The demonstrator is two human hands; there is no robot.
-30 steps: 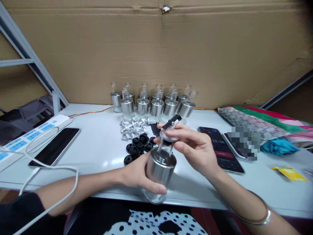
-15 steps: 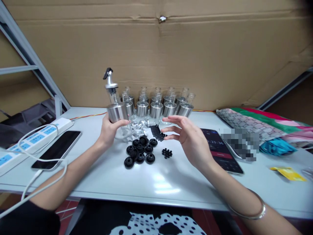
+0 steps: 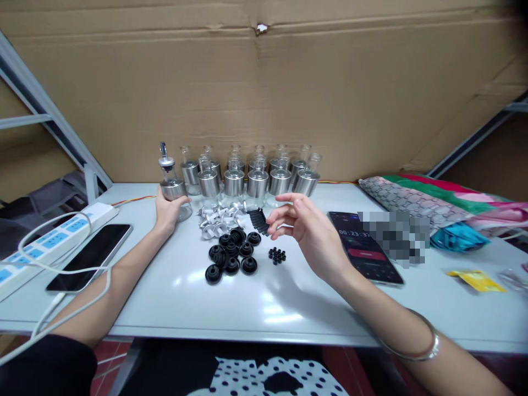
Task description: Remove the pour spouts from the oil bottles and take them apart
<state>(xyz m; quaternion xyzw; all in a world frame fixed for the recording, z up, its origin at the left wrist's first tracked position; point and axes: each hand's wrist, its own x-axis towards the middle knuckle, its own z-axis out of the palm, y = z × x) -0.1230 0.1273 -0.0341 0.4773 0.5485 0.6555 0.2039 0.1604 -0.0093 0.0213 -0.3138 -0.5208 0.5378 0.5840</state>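
Note:
My left hand (image 3: 167, 212) is wrapped round a glass oil bottle (image 3: 173, 188) with a metal sleeve and a pour spout on top. It stands upright, left of the other bottles. My right hand (image 3: 303, 228) hovers over the table with its fingers apart and nothing in them. Close to its fingertips lies a row of thin black pieces (image 3: 258, 221). Left of that sits a pile of silvery-white spout parts (image 3: 216, 221). Black ribbed stoppers (image 3: 231, 250) lie heaped in front, with a cluster of tiny black caps (image 3: 277, 255) to their right.
Several spoutless bottles (image 3: 257, 182) stand in rows at the back before a cardboard wall (image 3: 206, 82). A power strip (image 3: 53, 239) with white cables and a phone (image 3: 91, 256) lie on the left. On the right are another phone (image 3: 363, 250), a yellow packet (image 3: 476, 280) and colourful bags (image 3: 445, 203).
My left hand has carried the spouted bottle left and down, away from the spout parts. The spout has turned. My right hand stays open in about the same place.

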